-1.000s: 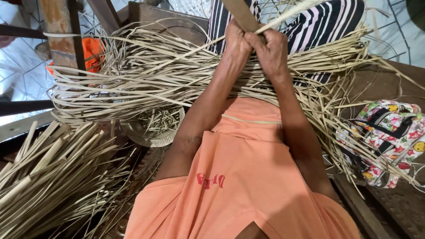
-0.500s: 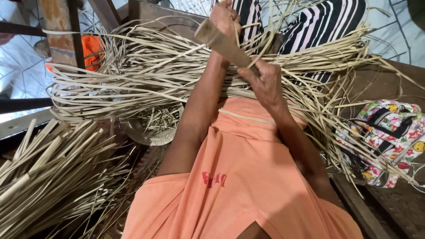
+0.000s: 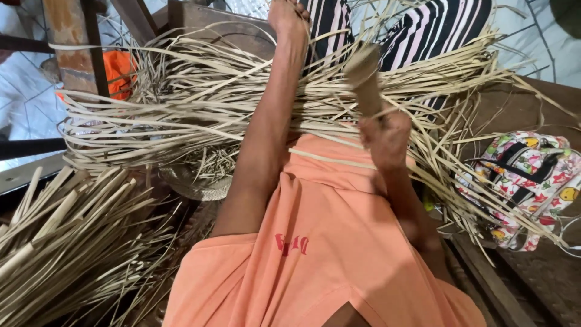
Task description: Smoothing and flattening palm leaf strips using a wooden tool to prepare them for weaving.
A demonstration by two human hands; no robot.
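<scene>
Over flat pale straw strips (image 3: 181,115), right hand (image 3: 387,139) gripping round wooden stick (image 3: 365,75)

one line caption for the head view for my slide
Right hand grips a wooden stick; left hand reaches over pale dried reed strips.

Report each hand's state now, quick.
Left hand: raised at the top edge, closed on pale reed strips.
Right hand: shut around a wooden stick, held upright.

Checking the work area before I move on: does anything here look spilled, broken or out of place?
Nothing stands out. The pale split strips lie in a loose heap across the lap. The right hand grips a wooden stick upright; the left hand reaches into the strips. The floral bag sits intact.
</scene>
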